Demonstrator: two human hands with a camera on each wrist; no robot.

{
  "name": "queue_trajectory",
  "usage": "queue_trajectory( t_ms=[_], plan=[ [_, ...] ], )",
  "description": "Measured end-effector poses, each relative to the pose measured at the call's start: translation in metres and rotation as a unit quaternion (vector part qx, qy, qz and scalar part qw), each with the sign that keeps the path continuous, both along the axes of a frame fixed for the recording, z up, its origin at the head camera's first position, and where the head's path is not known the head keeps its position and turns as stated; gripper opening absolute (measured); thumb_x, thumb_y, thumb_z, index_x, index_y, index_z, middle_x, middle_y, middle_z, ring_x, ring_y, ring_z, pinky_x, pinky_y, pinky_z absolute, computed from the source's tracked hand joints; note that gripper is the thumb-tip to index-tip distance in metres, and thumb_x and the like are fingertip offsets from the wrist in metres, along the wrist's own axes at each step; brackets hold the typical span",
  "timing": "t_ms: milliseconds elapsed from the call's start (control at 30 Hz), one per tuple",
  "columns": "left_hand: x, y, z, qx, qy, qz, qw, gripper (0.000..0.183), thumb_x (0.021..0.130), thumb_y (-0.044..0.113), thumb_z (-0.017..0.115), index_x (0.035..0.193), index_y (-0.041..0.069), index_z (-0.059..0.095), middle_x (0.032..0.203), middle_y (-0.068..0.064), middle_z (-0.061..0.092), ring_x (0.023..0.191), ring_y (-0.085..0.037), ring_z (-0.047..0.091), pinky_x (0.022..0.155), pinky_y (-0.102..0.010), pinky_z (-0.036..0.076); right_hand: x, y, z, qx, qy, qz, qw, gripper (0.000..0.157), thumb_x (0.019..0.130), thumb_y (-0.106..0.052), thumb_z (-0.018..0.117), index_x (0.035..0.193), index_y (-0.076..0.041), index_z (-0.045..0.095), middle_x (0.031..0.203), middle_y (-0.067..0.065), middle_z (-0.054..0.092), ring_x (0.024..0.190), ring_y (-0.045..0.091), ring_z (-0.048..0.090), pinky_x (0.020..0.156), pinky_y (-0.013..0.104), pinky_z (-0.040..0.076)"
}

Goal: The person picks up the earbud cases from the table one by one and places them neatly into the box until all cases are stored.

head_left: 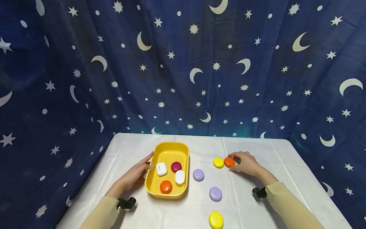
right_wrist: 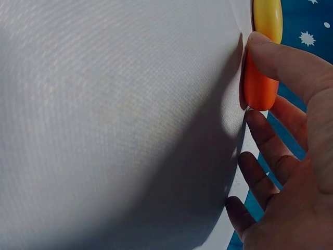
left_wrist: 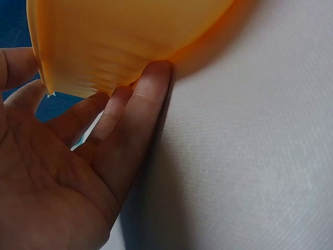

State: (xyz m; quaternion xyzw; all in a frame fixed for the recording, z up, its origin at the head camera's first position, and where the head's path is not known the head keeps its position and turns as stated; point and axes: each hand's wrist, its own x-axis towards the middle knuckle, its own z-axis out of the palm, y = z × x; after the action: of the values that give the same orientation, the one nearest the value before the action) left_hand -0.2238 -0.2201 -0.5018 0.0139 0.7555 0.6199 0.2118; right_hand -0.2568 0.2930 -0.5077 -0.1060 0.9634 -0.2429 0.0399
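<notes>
One orange disc (head_left: 229, 162) pinched by right hand (head_left: 245, 163)

On the white cloth (head_left: 183, 213), just beside a yellow disc (head_left: 218, 162), it is held between thumb and finger. The left wall of the yellow tray (head_left: 168, 156) is touched by the left hand (head_left: 136, 174), its fingers loosely extended.

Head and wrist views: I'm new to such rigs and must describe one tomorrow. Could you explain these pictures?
There is no machine here, just a person working bare-handed. One camera, worn on the head, looks forward and down; one on each wrist looks at that hand's work. On a white cloth-covered table stands a yellow rounded-rectangular tray. It holds two white rounded blocks, a glossy dark-red disc and a glossy orange disc. To its right lie two pale-purple discs, two glossy yellow discs and a second orange disc. The left hand touches the tray's outer side; the right hand pinches the second orange disc between thumb and finger.
</notes>
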Motion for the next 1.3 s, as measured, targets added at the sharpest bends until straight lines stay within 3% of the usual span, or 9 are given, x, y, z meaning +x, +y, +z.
queue_trajectory(
  t_ms=[367, 633, 1033, 1300],
  plan=[
    [0.001, -0.001, -0.002, -0.003, -0.004, 0.012, 0.9999, 0.066, 0.100, 0.028, 0.055, 0.161, 0.040, 0.031, 0.165, -0.018, 0.028, 0.122, -0.029, 0.060, 0.084, -0.043, 0.060, -0.002, -0.003, -0.001, -0.005, -0.011, -0.004, 1.000, 0.061, 0.075, -0.039, 0.089, 0.128, -0.015, 0.071, 0.112, 0.002, 0.067, 0.106, 0.028, 0.051, 0.091, 0.054, 0.038],
    [0.002, -0.004, -0.002, -0.004, -0.008, 0.014, 0.9999, 0.067, 0.100, 0.029, 0.056, 0.160, 0.042, 0.032, 0.161, -0.019, 0.035, 0.117, -0.027, 0.062, 0.084, -0.041, 0.060, -0.003, -0.003, -0.001, -0.024, -0.014, 0.001, 1.000, 0.060, 0.077, -0.037, 0.089, 0.129, -0.013, 0.071, 0.114, 0.004, 0.067, 0.109, 0.030, 0.050, 0.092, 0.053, 0.038],
    [-0.004, 0.000, 0.001, -0.001, -0.006, 0.002, 1.0000, 0.065, 0.101, 0.025, 0.053, 0.160, 0.043, 0.031, 0.152, -0.016, 0.046, 0.107, -0.026, 0.064, 0.084, -0.041, 0.060, -0.007, -0.012, 0.031, -0.076, 0.057, 0.027, 0.995, 0.055, 0.081, -0.029, 0.087, 0.131, -0.014, 0.070, 0.113, 0.005, 0.067, 0.116, 0.034, 0.046, 0.094, 0.054, 0.036],
    [-0.002, -0.001, -0.001, -0.011, -0.003, 0.010, 0.9999, 0.065, 0.101, 0.025, 0.052, 0.160, 0.044, 0.032, 0.149, -0.014, 0.049, 0.105, -0.026, 0.065, 0.081, -0.040, 0.060, -0.009, -0.036, 0.050, -0.094, 0.041, 0.041, 0.994, 0.055, 0.081, -0.030, 0.087, 0.132, -0.018, 0.070, 0.118, 0.004, 0.066, 0.125, 0.034, 0.041, 0.101, 0.062, 0.036]
  ],
)
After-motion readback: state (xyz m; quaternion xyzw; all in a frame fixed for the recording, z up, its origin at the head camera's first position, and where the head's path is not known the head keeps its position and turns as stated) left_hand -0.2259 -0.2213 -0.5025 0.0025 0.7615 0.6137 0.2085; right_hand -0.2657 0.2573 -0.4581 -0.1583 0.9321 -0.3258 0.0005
